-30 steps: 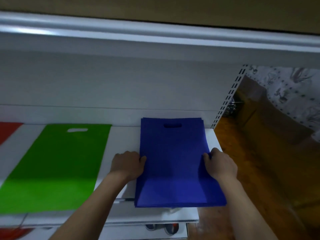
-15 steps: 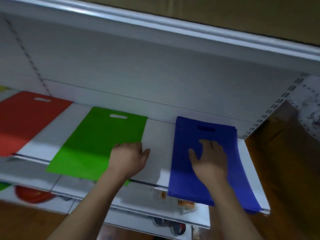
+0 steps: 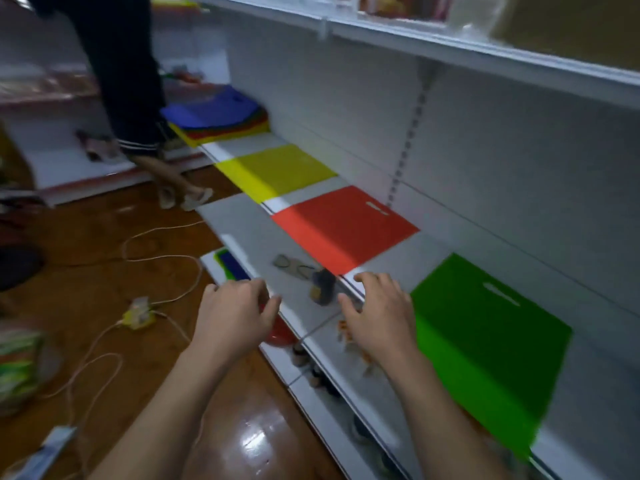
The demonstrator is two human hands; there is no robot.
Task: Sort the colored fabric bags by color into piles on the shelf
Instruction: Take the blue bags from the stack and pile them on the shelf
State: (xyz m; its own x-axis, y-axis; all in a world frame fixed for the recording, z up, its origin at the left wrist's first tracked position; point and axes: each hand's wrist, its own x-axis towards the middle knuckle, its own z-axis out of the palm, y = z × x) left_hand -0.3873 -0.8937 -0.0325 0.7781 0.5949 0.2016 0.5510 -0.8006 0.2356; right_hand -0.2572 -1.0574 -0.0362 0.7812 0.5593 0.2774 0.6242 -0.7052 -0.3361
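Note:
Along the white shelf (image 3: 391, 258) lie flat fabric bags: a green one (image 3: 485, 337) at the right, a red one (image 3: 343, 226) in the middle, a yellow one (image 3: 277, 171) further left. At the far left end sits a mixed stack of bags (image 3: 214, 116) with a blue bag on top. My left hand (image 3: 235, 313) hovers in front of the shelf edge, fingers loosely curled and holding nothing. My right hand (image 3: 377, 317) hovers over the shelf edge beside the green bag, fingers spread, touching no bag.
A person's legs (image 3: 138, 98) stand by the mixed stack at the left. White cables (image 3: 152, 265) and a power strip lie on the wooden floor. A small dark bottle (image 3: 323, 287) and other small items sit on the lower shelf between my hands.
My view has swung left, away from the blue pile, which is out of sight. My right hand has lifted off the blue bags, and both hands hang free near the green bag.

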